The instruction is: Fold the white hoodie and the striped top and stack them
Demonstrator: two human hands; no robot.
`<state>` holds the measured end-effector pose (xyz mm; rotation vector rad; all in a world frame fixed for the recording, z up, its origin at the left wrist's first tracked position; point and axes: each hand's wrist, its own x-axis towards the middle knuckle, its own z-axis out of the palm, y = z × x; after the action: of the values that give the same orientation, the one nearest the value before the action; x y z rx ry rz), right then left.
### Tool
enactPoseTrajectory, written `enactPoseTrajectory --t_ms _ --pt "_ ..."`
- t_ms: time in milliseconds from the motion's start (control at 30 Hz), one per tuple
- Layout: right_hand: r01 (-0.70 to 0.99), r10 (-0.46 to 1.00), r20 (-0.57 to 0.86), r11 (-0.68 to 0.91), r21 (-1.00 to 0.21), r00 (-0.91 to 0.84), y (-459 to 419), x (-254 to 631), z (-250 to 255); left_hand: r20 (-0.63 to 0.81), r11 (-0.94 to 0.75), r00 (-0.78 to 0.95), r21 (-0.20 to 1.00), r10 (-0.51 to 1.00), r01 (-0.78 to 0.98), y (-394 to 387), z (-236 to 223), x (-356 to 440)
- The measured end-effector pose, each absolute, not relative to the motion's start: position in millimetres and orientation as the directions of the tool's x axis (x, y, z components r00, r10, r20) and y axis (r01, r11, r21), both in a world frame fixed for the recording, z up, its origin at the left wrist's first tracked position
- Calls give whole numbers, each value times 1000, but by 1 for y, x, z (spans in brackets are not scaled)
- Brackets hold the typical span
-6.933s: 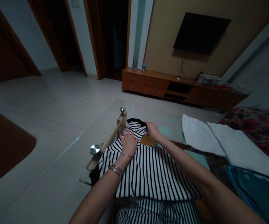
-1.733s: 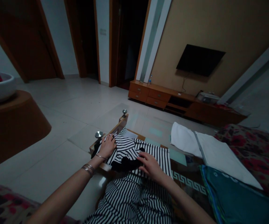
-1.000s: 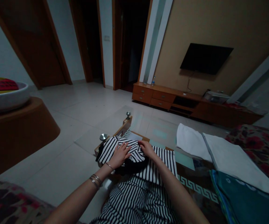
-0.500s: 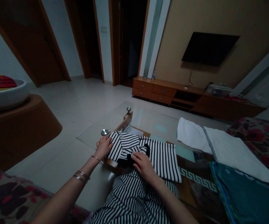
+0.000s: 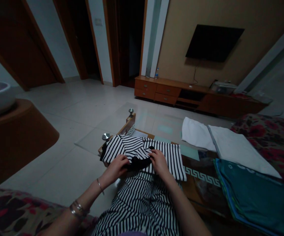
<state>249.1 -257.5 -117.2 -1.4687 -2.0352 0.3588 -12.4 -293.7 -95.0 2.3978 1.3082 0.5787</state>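
1. Left hand (image 5: 114, 166): fingers (image 5: 123, 159) together, curled, gripping the black trim (image 5: 138, 163) of a black-and-white striped shirt (image 5: 132, 149).
2. Right hand (image 5: 159, 163): fingers (image 5: 155, 155) together, pinching the same trim.
3. Shirt: folded, on a glass-topped table (image 5: 126, 126), long axis running left to right.

You have a glass coffee table (image 5: 90, 146) before you: a white folded cloth (image 5: 240, 149) and a teal cloth (image 5: 252, 193) lie to its right, a floral sofa (image 5: 257, 127) behind them, and a wooden TV cabinet (image 5: 169, 90) stands beyond it.
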Motion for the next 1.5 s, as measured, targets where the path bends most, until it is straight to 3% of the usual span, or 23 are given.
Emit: enactPoseTrajectory --t_ms 167,233,367,467,633,733,867,933,1000,1100,1167,1333,1500 --pt "767 955 254 276 -580 -151 -250 269 -123 192 -507 480 488 856 710 -290 -103 -18" --pt "746 959 262 255 -615 -111 -252 271 -118 244 -460 390 455 888 762 -283 -103 -29" --pt "602 924 374 343 -721 -79 -251 255 -100 354 -107 -19 335 935 936 -257 -106 -63" --pt "543 888 446 432 -721 -114 -245 226 -95 258 82 -147 248 955 965 -234 -112 -81" --pt "735 913 342 389 -556 -224 -235 181 -116 82 90 -111 217 990 972 -213 -109 -83" --pt "713 926 300 369 -596 -229 -232 181 -123 113 114 -132 146 985 983 -214 -100 -73" --pt "597 923 386 314 -738 -8 -240 232 -118 307 -8 11 -12 952 1000 -216 -90 -45" --pt "666 901 402 200 -719 165 -252 272 -116 317 -131 139 -48 938 990 -211 -87 -25" --pt "767 857 389 -11 -642 337 -267 309 -115 295 -215 223 -59 929 975 -202 -84 -2" --pt "807 789 307 -365 -464 533 -287 343 -116 266 -285 282 -28 922 958 -190 -82 35" --pt "795 775 241 -487 -360 584 -294 347 -117 256 -310 294 23 921 950 -186 -87 57" --pt "804 803 133 -538 -255 580 -291 328 -115 192 -338 310 132 931 932 -194 -113 93" --pt "807 846 -42 -521 -279 531 -282 333 -113 194 -339 306 169 932 925 -199 -130 94"
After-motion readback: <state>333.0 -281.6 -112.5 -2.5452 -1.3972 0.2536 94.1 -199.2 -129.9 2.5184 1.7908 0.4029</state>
